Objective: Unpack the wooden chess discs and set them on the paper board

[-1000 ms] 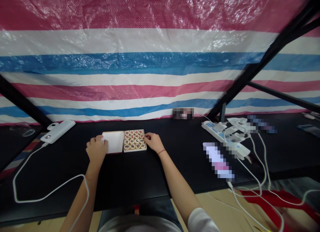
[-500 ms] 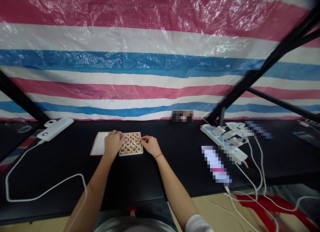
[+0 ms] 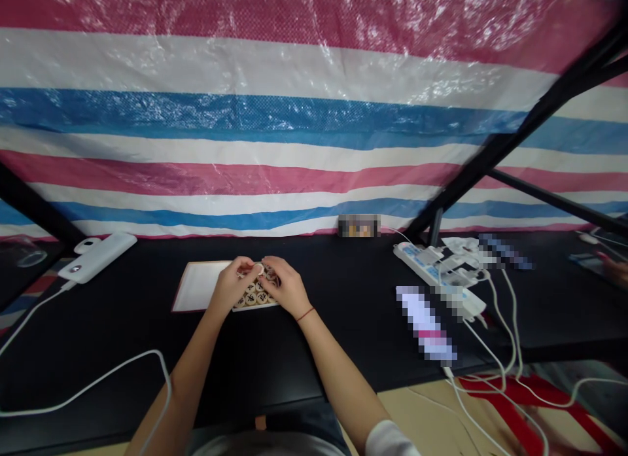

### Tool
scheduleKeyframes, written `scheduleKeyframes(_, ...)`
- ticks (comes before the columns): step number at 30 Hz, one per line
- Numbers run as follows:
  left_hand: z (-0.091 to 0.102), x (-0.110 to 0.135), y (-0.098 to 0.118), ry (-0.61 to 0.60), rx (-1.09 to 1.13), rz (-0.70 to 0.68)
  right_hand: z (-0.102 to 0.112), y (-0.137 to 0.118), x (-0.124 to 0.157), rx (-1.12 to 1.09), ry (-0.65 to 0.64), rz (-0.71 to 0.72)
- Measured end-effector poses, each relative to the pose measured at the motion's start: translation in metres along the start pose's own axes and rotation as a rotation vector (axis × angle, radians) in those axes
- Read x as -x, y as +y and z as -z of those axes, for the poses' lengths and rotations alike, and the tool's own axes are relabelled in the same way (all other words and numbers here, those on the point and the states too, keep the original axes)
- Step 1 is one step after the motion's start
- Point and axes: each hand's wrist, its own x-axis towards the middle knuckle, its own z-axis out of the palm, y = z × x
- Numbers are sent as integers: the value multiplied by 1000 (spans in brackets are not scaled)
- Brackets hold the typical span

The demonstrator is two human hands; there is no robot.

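Note:
A small box of round wooden chess pieces [image 3: 254,298] with red and black characters lies on the black table [image 3: 314,325]. Both my hands are over it. My left hand [image 3: 229,287] covers the box's left part, fingers curled and pinching toward a piece at the top. My right hand [image 3: 283,285] covers the right part, fingers bent down onto the pieces. The two hands nearly meet over the box's far edge. The box's white lid [image 3: 199,284] lies flat just left of my left hand.
A white power bank [image 3: 97,256] with a long white cable [image 3: 98,377] sits at the far left. A power strip [image 3: 432,266] with chargers and tangled cables lies to the right. A striped tarp hangs behind the table. Black frame bars cross at right.
My left hand left the lid and moved right onto the box. My right hand shifted from the box's right edge inward over the pieces. The camera tilted slightly.

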Motion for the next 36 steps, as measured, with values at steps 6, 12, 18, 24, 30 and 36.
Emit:
scheduleKeyframes(6, 5, -2, -3, -11, 39, 3, -1, 11, -1, 89, 61, -12)
scheduleKeyframes(12, 24, -9, -25, 183, -480, -23, 20, 56, 2, 397, 179, -409)
scheduleKeyframes(18, 19, -5, -22, 58, -744, 48, 22, 67, 7, 527, 57, -618)
scheduleKeyframes(24, 8, -2, 1, 72, -876, 77, 9, 49, 6, 409, 94, -426)
scheduleKeyframes(30, -4, -4, 9, 44, -935, 121, -10, 30, 8, 239, -38, -366)
scheduleKeyframes(36, -6, -2, 12, 40, -975, 137, -12, 28, 7, 169, -42, -443)
